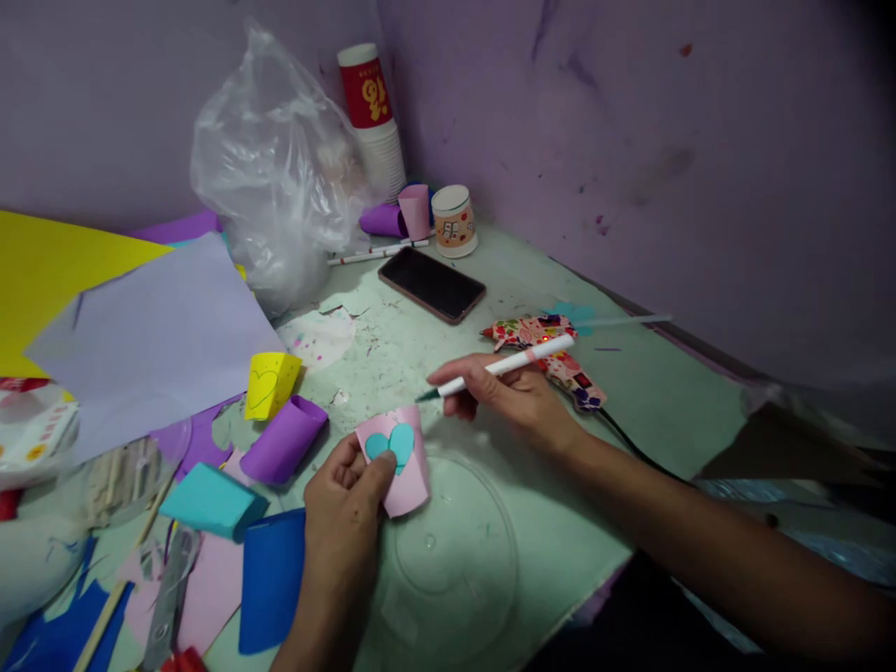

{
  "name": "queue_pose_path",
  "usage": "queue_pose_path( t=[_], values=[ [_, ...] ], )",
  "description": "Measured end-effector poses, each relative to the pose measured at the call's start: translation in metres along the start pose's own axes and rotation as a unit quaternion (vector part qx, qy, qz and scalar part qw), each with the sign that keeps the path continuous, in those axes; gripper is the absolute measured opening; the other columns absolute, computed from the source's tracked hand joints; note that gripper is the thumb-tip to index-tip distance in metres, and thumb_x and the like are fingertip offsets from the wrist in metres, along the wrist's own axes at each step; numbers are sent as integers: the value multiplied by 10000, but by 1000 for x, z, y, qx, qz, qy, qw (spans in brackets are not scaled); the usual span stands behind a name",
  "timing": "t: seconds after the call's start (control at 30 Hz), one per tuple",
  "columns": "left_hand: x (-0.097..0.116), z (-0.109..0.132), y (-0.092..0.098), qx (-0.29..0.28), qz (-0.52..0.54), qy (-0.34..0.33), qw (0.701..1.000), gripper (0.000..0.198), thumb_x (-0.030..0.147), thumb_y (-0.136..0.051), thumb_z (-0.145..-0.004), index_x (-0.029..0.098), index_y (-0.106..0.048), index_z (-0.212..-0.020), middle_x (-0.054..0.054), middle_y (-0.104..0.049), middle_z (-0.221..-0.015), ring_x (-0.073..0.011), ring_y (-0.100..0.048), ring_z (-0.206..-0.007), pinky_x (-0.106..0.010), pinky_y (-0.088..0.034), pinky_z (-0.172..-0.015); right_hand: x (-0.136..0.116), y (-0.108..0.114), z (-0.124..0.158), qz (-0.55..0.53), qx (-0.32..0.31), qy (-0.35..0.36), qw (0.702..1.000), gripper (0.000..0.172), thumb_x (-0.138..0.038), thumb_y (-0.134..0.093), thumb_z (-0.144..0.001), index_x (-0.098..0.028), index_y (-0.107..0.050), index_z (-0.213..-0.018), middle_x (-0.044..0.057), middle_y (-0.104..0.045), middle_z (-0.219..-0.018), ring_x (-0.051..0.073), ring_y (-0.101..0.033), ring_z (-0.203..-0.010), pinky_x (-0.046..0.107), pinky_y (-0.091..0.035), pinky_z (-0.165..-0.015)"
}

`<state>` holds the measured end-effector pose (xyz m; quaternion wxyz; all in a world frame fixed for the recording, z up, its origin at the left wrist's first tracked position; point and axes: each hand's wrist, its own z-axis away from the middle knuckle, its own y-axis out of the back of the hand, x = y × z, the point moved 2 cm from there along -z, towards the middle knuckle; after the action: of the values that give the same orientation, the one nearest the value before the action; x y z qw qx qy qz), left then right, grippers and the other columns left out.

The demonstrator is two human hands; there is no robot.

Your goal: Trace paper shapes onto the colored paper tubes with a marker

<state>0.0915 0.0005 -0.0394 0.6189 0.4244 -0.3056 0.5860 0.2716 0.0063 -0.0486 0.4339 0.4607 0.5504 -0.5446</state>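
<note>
A pale green, scuffed counter (574, 523) fills a corner between lilac walls (595, 121) marked with smudges and specks. Against the back stand a puffed clear plastic bag (259, 168) and a stack of paper cups (385, 159); a dark phone (432, 285) lies in front of them. To the right rests a flower-patterned glue gun (528, 330), its black cord running off the edge. The left side is crowded with a yellow sheet (63, 289), a lilac sheet (161, 336), folded paper pieces in yellow (262, 399), purple (286, 443), teal (214, 502) and blue (270, 583), and scissors (166, 602). The left hand (344, 509) grips a curved pink piece (411, 490), its thumb pressed on the teal heart (402, 439) there; the piece is above a clear round lid (455, 579). The right hand (514, 392) has its fingers (483, 385) closed around a white pen (514, 360), the dark green tip just beside the pink piece's upper edge.
</note>
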Motion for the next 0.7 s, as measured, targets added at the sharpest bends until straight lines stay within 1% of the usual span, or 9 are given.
queue_pose_path(
  t=[0.03, 0.1, 0.17, 0.23, 0.4, 0.57, 0.7],
  values=[
    [0, 0, 0, 2, -3, -1, 1000, 335, 228, -719, -603, 136, -713, -925, -13, -708, -657, -157, -619, -614, -227, -460, -574, 0, -2, 5, -7, -5, -6, 1000, 362, -491, -551, -850, -159, -696, -840, 5, -598, -604, 113, -538, -557, 243, -427, -514],
    [0, 1, 0, 2, -1, -4, 1000, 307, 232, -710, -610, 140, -708, -903, -6, -698, -640, -148, -606, -579, -223, -448, -547, 1, -7, 13, -2, -19, -18, 1000, 311, -450, -595, -823, -158, -678, -759, -11, -559, -570, 100, -504, -519, 230, -401, -480],
    [1, 1, -1, -3, 8, -2, 1000, 303, 245, -712, -614, 144, -701, -900, -6, -697, -636, -147, -603, -558, -231, -452, -545, 3, -14, 20, 21, -29, -26, 999, 221, -363, -617, -809, -159, -657, -733, -14, -567, -584, 93, -495, -520, 221, -392, -481],
    [1, 2, -2, -6, 15, -2, 1000, 310, 249, -722, -613, 143, -700, -904, -12, -703, -640, -159, -620, -568, -246, -468, -568, 3, -21, 24, 49, -34, -20, 998, 168, -305, -614, -803, -161, -647, -723, -13, -578, -603, 86, -481, -524, 217, -384, -490],
    [2, 2, -2, -7, 15, -16, 1000, 311, 237, -711, -621, 132, -706, -914, -27, -715, -659, -184, -647, -597, -258, -473, -577, 5, -27, 21, 70, -46, -5, 997, 173, -294, -596, -810, -160, -651, -715, -5, -590, -613, 91, -486, -542, 217, -393, -505],
    [-1, -2, 1, -22, 7, -15, 1000, 331, 243, -718, -604, 142, -711, -919, -25, -720, -682, -184, -651, -640, -252, -479, -593, 6, -29, 20, 76, -58, 8, 995, 162, -277, -600, -812, -160, -657, -716, -10, -591, -602, 85, -494, -531, 206, -401, -492],
    [-3, -3, 2, -21, 9, -16, 1000, 314, 245, -726, -619, 144, -710, -916, -23, -718, -699, -178, -650, -675, -241, -478, -603, 6, -31, 20, 76, -70, 27, 994, 154, -260, -596, -819, -163, -660, -718, -6, -606, -629, 89, -530, -555, 206, -432, -515]
  ],
)
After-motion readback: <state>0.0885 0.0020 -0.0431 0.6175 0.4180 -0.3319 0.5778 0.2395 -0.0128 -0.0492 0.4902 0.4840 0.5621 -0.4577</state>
